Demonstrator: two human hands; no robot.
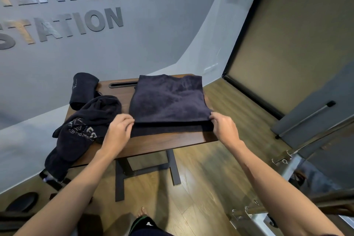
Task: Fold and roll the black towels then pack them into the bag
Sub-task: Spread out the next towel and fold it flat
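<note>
Head view, looking down over two bare forearms that reach forward from the bottom corners. Fingers (128,120) of the left hand (118,132) are curled, pinching the near left corner of the folded black towel's (168,99) top layer. Fingers (215,118) of the right hand (226,128) are curled the same way, pinching the near right corner. Both wrists are bent slightly downward, knuckles up, and both arms are extended almost straight, angled inward toward the towel.

That towel lies flat on the right half of a dark wooden surface (172,140), its far edge at the back of the surface; a lower layer shows beneath the pinched edge, nearer the person.

Just left of the left hand, a crumpled black towel (84,126) with pale printed lettering drapes over the surface's left edge and hangs toward the floor. Beyond it, at the far left corner, stands a dark rolled item (83,90), partly overhanging; whether it is a towel or the bag cannot be told.

A grey wall (153,25) behind carries raised letters. Wooden flooring (210,168) lies below.
</note>
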